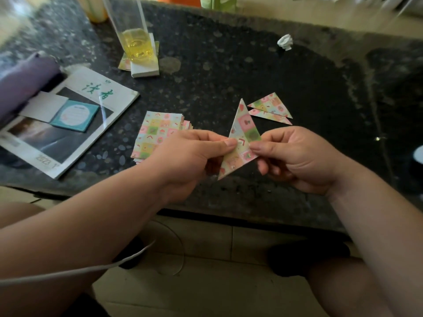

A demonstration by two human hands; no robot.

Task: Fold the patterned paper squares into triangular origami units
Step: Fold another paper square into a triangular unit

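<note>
A patterned paper folded into a triangle [242, 129] stands on edge above the dark table's near side, its tip pointing away from me. My left hand [190, 161] pinches its left edge between thumb and fingers. My right hand [295, 159] pinches its right corner. A stack of flat patterned squares [158, 131] lies on the table just left of my left hand, partly hidden by it. Two folded triangles [272, 108] lie overlapped on the table beyond my right hand.
A magazine [68, 124] with a teal note pad [75, 115] lies at the left. A tall glass of yellow liquid [135, 40] stands on a white block at the back. A crumpled white paper ball [285, 42] sits far right. The speckled stone table [229, 72] ends near my wrists.
</note>
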